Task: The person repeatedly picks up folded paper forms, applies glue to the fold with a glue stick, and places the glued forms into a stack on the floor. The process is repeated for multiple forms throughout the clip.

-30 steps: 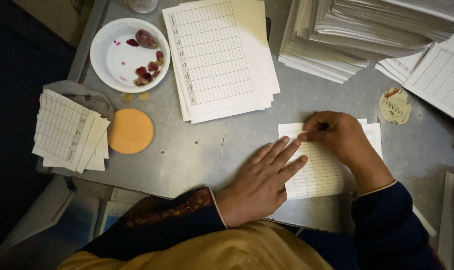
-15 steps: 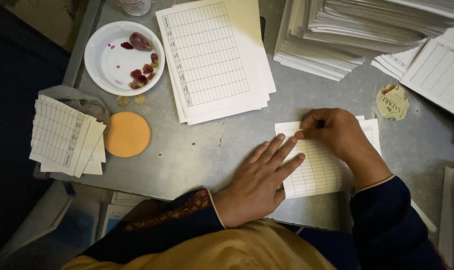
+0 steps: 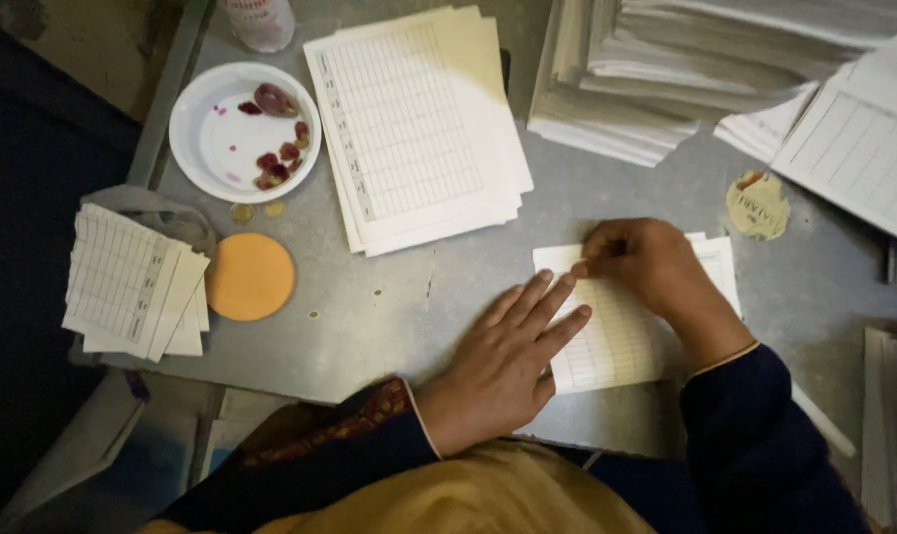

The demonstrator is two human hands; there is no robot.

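I see my left hand lying flat, fingers spread, pressing the near left edge of the small ruled sheet on the grey table. My right hand is curled closed at the sheet's top edge; whether it pinches anything I cannot tell.

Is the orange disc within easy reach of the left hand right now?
Probably yes. The left hand lies flat on the ruled sheet, and only bare grey table separates it from the orange disc.
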